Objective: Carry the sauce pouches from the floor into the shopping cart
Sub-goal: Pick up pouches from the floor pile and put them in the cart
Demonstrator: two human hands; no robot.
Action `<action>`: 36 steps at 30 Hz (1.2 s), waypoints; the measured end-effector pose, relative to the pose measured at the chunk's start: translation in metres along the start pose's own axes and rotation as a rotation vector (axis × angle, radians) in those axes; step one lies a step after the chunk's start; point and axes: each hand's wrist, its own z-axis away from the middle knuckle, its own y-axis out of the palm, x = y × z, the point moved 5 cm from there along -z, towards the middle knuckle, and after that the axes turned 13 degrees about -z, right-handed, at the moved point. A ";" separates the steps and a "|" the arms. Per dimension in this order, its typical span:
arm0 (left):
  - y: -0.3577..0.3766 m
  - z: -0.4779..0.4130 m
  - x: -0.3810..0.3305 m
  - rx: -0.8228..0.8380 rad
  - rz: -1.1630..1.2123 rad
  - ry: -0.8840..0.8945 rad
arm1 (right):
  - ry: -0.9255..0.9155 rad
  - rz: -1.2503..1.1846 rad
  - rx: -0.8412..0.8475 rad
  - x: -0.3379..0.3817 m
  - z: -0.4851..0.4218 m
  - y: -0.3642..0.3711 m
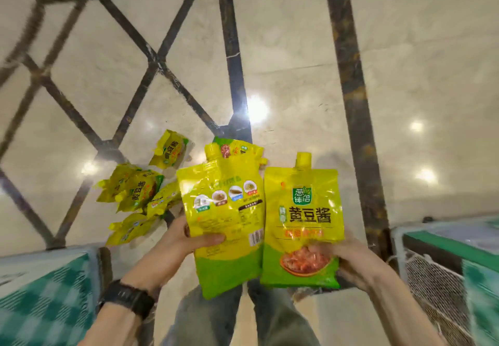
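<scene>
"Down on the floor (291, 48) at the left, are those the ones not yet collected?"

"Yes. A heap of pouches (135, 194) lies there, tumbled, with the spouts aimed every which way. Just right of it the left hand (178, 240) grips a back-facing pouch (224, 210), thumb across the print and fingers curled behind. A second pouch (235, 149) seems to be tucked behind that one."

"And the other hand?"

"The right hand (348, 256) holds a front-facing pouch (302, 218) by its lower end, fingers curled round it. The two held pouches sit side by side in the air with their edges about touching. Their long axes run away from the person, spouts at the far end."

"Which step is this, then?"

"The carrying, I'd say: picked up but not yet dropped in. That wire mesh wall (432, 278) at the far right may be the cart, though I can't be sure. The next move calls for a swing to the right, a lift over the rim, and both hands letting go."
</scene>
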 end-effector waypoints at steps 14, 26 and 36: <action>0.083 0.248 -0.247 0.190 -0.053 0.277 | -0.527 -0.368 -0.228 0.081 0.349 0.144; 0.120 0.316 -0.288 0.653 -0.489 0.298 | -0.962 -0.736 -0.473 -0.038 0.455 0.165; 0.322 0.467 -0.141 1.225 -1.052 0.293 | -1.281 -1.162 -0.848 -0.287 0.579 0.155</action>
